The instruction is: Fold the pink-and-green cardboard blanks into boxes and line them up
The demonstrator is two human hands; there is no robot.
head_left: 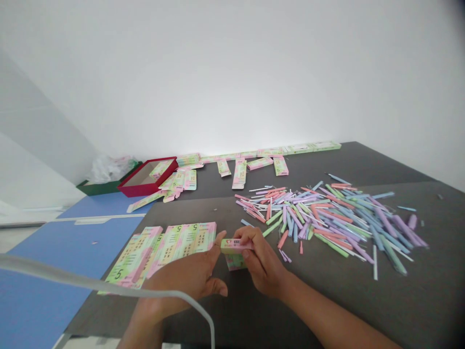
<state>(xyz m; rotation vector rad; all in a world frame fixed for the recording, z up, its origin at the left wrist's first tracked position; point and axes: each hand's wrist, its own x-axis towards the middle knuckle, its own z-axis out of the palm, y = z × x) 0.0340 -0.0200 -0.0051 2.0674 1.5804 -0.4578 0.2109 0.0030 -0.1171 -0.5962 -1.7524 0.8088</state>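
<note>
My right hand (263, 259) grips a small pink-and-green carton (232, 246) by its right part, thumb and fingers wrapped around it. Below it, another printed green-and-pink carton (235, 262) shows in part; I cannot tell whether the hand touches it. At the left end of the held carton is my left hand (192, 274), fingers stretched out and thumb apart. Its fingertips are close to or touching that end. Beside and partly behind the left hand lie rows of flat printed cartons (189, 240) marked with a 5.
A heap of pastel sticks and tubes (308, 213) spreads over the dark table (269, 315) on the right. More cartons (240, 172) lie along the wall. A red box (145, 186) and a green box (98, 188) with a plastic bag (111, 168) stand back left. A white cable (109, 291) crosses in front.
</note>
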